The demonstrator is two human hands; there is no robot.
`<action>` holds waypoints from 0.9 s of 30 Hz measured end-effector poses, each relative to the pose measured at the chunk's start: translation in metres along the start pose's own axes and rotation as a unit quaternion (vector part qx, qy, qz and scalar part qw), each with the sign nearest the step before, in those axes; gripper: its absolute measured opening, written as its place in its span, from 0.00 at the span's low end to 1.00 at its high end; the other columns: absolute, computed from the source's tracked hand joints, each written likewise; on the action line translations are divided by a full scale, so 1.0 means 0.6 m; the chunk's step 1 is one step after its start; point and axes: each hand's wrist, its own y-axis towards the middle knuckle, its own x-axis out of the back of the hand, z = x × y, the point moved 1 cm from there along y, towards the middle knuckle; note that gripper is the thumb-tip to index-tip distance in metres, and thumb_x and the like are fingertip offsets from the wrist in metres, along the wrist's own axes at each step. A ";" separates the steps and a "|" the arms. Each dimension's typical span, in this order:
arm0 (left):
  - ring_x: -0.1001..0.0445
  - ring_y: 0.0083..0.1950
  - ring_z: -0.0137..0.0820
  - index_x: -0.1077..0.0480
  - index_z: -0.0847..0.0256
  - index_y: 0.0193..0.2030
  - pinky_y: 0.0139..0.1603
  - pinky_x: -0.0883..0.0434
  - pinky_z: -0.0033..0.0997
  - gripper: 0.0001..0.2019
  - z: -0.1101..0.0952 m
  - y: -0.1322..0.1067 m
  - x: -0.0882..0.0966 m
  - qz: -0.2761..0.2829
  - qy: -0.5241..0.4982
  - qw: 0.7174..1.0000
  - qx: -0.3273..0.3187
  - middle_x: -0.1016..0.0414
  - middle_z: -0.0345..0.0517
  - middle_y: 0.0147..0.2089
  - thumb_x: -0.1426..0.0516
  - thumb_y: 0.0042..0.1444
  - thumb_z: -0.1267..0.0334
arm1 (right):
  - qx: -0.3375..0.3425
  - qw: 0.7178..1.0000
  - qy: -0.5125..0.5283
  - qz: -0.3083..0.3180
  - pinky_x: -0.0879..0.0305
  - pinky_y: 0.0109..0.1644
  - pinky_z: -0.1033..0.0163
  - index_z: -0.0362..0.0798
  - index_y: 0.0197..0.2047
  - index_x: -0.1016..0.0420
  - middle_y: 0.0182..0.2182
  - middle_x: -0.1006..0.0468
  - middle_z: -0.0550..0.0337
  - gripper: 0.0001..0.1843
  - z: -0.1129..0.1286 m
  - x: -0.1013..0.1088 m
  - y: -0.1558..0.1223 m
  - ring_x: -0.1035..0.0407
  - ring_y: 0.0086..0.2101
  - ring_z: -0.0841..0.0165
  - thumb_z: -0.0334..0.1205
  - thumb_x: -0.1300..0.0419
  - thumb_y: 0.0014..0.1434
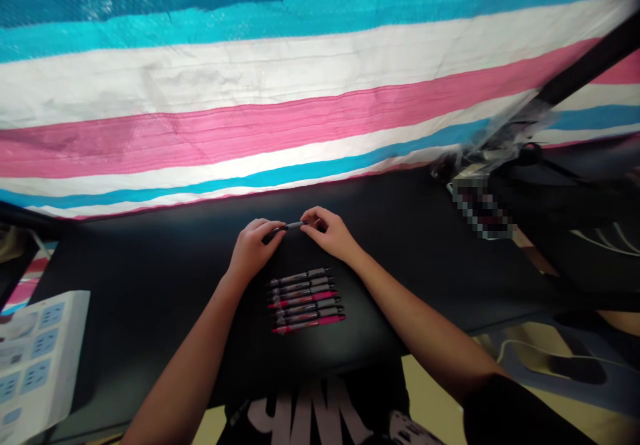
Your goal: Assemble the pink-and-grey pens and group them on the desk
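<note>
A pen (294, 226) with a grey grip and dark ends is stretched between both hands, just above the black table (165, 285). My left hand (255, 242) pinches one end between thumb and fingers. At the other end, the fingertips of my right hand (327, 230) are closed on the dark tip. Below the hands lies a row of several pens (306, 302), side by side and nearly parallel. Some have grey grips and black ends; others have pink grips and red ends.
A white box with blue socket pictures (45, 358) stands at the left. To the right lie a pixelated phone-like object (483, 208), crumpled clear plastic (500, 138) and white cables (605, 238). A striped sheet (300, 112) hangs behind the table.
</note>
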 end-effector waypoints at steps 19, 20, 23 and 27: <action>0.20 0.43 0.39 0.20 0.57 0.46 0.46 0.25 0.39 0.06 0.005 0.000 -0.002 0.002 0.003 1.000 -0.003 0.17 0.47 0.41 0.38 0.65 0.63 | -0.006 0.994 -0.090 0.060 0.37 0.36 0.62 0.49 0.42 0.25 0.31 0.25 0.62 0.12 0.003 0.018 0.004 0.33 0.30 0.68 0.47 0.34 0.60; 0.20 0.43 0.39 0.20 0.57 0.46 0.45 0.26 0.39 0.06 0.005 -0.001 -0.002 0.003 0.003 1.000 -0.003 0.17 0.47 0.41 0.38 0.65 0.63 | 0.001 0.994 -0.093 0.061 0.36 0.36 0.62 0.49 0.40 0.25 0.31 0.25 0.61 0.10 0.003 0.018 0.004 0.33 0.30 0.68 0.46 0.35 0.61; 0.21 0.43 0.39 0.20 0.57 0.45 0.46 0.26 0.40 0.06 0.007 -0.001 -0.004 0.008 0.001 1.000 -0.009 0.17 0.47 0.41 0.38 0.64 0.63 | 0.016 0.990 -0.117 0.071 0.37 0.39 0.60 0.48 0.30 0.26 0.29 0.25 0.59 0.15 0.003 0.019 0.006 0.31 0.31 0.67 0.47 0.41 0.66; 0.21 0.43 0.39 0.19 0.57 0.46 0.46 0.27 0.40 0.06 0.009 -0.001 -0.005 0.010 -0.009 1.000 -0.003 0.18 0.48 0.41 0.38 0.64 0.62 | -0.001 0.992 -0.108 0.072 0.37 0.37 0.62 0.48 0.36 0.24 0.29 0.25 0.61 0.13 0.002 0.019 0.006 0.33 0.30 0.68 0.49 0.38 0.64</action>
